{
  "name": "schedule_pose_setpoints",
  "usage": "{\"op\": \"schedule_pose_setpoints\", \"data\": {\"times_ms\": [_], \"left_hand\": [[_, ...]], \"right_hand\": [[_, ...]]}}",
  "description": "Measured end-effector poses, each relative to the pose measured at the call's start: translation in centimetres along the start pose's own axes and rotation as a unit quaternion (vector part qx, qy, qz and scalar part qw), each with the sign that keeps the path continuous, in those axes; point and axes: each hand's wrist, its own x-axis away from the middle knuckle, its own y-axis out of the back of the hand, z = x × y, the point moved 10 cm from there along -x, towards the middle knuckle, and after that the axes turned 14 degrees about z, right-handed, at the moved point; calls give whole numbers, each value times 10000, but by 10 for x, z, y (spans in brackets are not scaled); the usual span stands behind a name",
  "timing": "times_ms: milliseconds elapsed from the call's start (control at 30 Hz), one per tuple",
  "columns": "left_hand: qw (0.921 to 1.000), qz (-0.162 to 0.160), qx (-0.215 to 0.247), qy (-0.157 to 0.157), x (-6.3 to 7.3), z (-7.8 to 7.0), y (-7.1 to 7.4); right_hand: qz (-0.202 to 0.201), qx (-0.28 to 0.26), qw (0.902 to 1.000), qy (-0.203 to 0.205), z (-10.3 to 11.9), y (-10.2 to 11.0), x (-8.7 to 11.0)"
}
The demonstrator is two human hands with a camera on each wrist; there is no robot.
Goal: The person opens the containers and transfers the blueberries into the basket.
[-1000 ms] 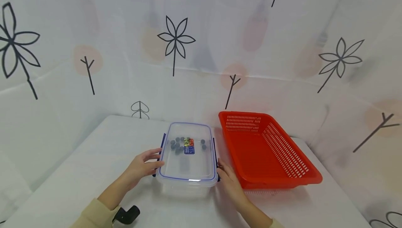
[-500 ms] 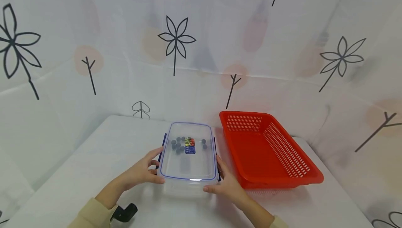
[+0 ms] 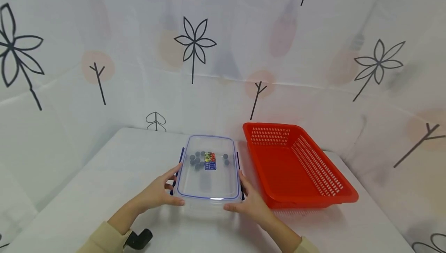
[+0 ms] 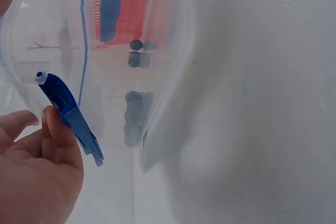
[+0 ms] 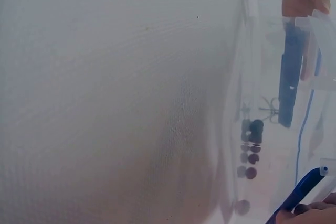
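Observation:
A clear plastic food container [image 3: 205,187] with a blue-lined lid sits on the table between my hands. Several round dark berries [image 3: 197,160], like blueberries, lie inside. My left hand [image 3: 155,197] holds the near left corner, thumb at the front, fingers along the side. Opposite it, my right hand [image 3: 256,206] grips the near right corner the same way. In the left wrist view the blue side latch [image 4: 71,114] stands out from the wall, my left fingertips curled behind it. The right wrist view has the other blue latch [image 5: 304,187] angled outward, right fingers at it.
A red plastic basket [image 3: 282,179] with slotted sides stands just right of the container. The white table [image 3: 118,164] stretches out to the left. Behind it hangs a white cloth [image 3: 223,102] printed with flowers and twigs. A black device [image 3: 139,239] is on my left wrist.
Both thumbs have come round to the container's front corners, and my fingers have shifted along its sides. The container, berries and basket stay in place.

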Motion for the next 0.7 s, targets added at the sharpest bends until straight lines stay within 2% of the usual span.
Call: {"op": "schedule_pose_setpoints", "data": {"times_ms": [267, 533, 700], "left_hand": [[9992, 60, -128, -375, 0, -7, -2], [9980, 164, 144, -600, -1, -7, -3], [9973, 80, 96, -728, -1, -16, 0]], "right_hand": [[-94, 135, 9999, -4, 1, 2, 1], [-88, 108, 9999, 42, 1, 2, 0], [-89, 126, 9998, 126, 5, 3, 0]]}}
